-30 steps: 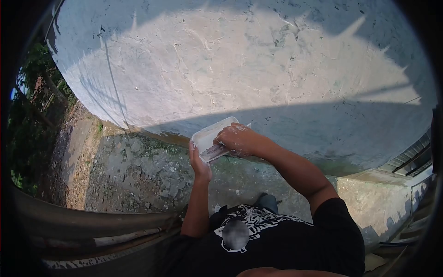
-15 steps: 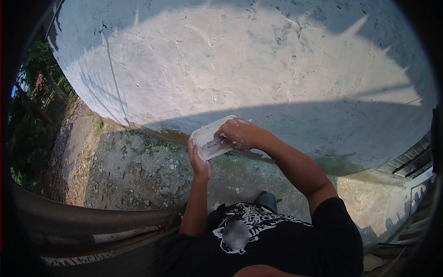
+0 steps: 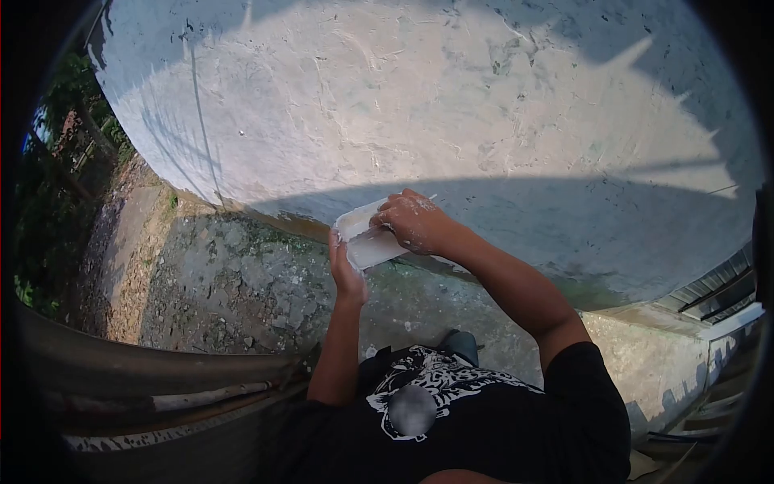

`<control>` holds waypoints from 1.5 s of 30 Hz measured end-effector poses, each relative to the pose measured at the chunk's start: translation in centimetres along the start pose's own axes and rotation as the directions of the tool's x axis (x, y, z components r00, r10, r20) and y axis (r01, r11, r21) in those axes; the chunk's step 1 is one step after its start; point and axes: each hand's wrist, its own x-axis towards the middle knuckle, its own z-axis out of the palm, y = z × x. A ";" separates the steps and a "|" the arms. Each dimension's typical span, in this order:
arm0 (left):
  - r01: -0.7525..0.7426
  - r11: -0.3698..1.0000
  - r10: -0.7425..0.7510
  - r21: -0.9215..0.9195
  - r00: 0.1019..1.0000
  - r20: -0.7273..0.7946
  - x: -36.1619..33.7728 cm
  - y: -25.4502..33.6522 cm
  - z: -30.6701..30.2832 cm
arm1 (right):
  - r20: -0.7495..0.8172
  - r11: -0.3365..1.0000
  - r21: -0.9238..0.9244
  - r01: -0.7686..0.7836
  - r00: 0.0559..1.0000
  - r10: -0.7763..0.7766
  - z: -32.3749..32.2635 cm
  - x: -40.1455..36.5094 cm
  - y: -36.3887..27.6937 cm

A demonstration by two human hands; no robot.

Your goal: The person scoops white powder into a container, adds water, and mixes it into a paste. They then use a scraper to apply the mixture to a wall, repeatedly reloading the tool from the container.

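Note:
My left hand (image 3: 347,270) holds a shallow white tray (image 3: 372,252) by its left end, in front of the wall. White paste coats the inside of the tray. Over the tray's right part, my right hand (image 3: 409,223) is closed, its knuckles spotted with white. What my right fingers grip is mostly hidden; a thin pale edge sticks out past the knuckles. Ahead stands a wall (image 3: 387,105) with a rough, whitish, smeared surface, partly sunlit and partly in shade.
Rough concrete ground (image 3: 242,282) with rubble runs along the wall's foot. Pipes or poles (image 3: 210,397) lie at the lower left. Plants (image 3: 48,242) stand at the far left. Metal slats (image 3: 717,294) are at the right.
My right hand has turned and shifted slightly up and left over the tray. The grey-looking strip seen inside the tray earlier now looks whiter.

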 end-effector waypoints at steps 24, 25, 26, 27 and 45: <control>-0.017 0.998 0.021 -0.054 0.998 0.067 -0.8 1.1 -1.6 | -0.051 0.988 -0.102 0.116 0.991 -0.122 1.5 -0.3 -1.6; -0.014 0.999 0.016 -0.047 0.999 0.031 -0.9 1.3 -1.4 | -0.051 0.987 -0.103 0.120 0.991 -0.126 1.3 -0.5 -1.7; -0.017 0.999 0.019 -0.050 0.999 0.029 -0.8 1.4 -1.4 | -0.079 0.985 -0.074 0.158 0.983 -0.164 0.9 -0.9 -1.7; -0.019 0.999 0.021 -0.036 0.999 0.034 -0.9 1.4 -1.5 | -0.108 0.979 -0.045 0.197 0.974 -0.201 0.8 -1.0 -1.8; -0.018 0.996 0.021 -0.089 0.999 0.032 -1.9 1.5 -2.0 | -0.186 0.980 -0.197 0.009 0.981 -0.046 1.9 -2.2 -4.4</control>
